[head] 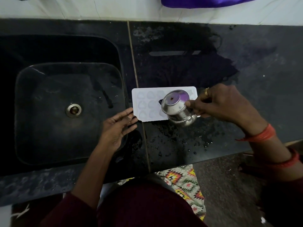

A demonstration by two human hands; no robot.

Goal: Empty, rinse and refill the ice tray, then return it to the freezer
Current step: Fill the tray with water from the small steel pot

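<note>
Seems to be at the refilling step. Holds a small steel pot [177,110] in the right hand [221,102], fingers and thumb curled round its rim and neck, the pot tilted with its mouth toward the left, above the right half of the white ice tray [146,104]. Steadies the tray with the left hand [118,126], fingers straight and relaxed, fingertips touching the left short edge, grasping nothing. Finds the tray lying flat, cells up, on the black counter [246,63], just right of the seam and beside the sink [65,49], not inside it. Cannot tell whether pouring at this instant: no clear stream to see. Cannot tell either how many cells hold water; too pale and dim to judge. Shows no ice in the sink, and wet patches and drops on the counter around the tray, so probably finished with the emptying and the rinsing, though only as a judgement. Leaves, as far as visible, these parts: to fill every cell, to set the pot down, to lift the tray level, and to carry it to the freezer, not in view here. Calls for care in the carrying: easy to spill from a shallow, full tray.
</note>
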